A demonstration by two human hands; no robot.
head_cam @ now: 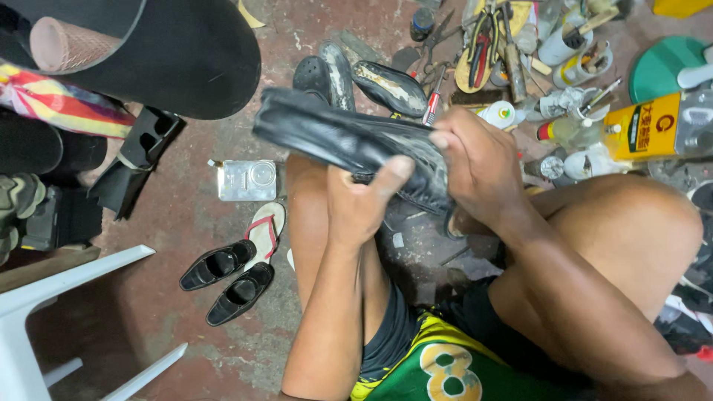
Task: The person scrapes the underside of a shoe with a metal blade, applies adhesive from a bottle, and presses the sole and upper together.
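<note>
The person is sitting low over a reddish concrete floor, holding a worn black shoe up above the knees with both hands. The left hand is gripping the shoe from underneath, thumb pressing up against its side; the right hand is closing over the heel end, fingers curled onto the upper, so both grips are shut on the shoe. Beyond the shoe, on the floor, two more black shoes are lying sole-up, with a red-handled screwdriver just right of them. To the right of the held shoe a yellow glue bottle and several open cans are crowding together. Left of the shoe a small silver camera is standing, and nearer the person a pair of black dress shoes is sitting beside a red-strapped sandal. A white plastic chair is standing farther left. The shoe is being held by its flexible upper only, so it looks liable to twist or slip if the hands are pulling hard; a drop would likely land it among the tools and cans, tipping one over.
</note>
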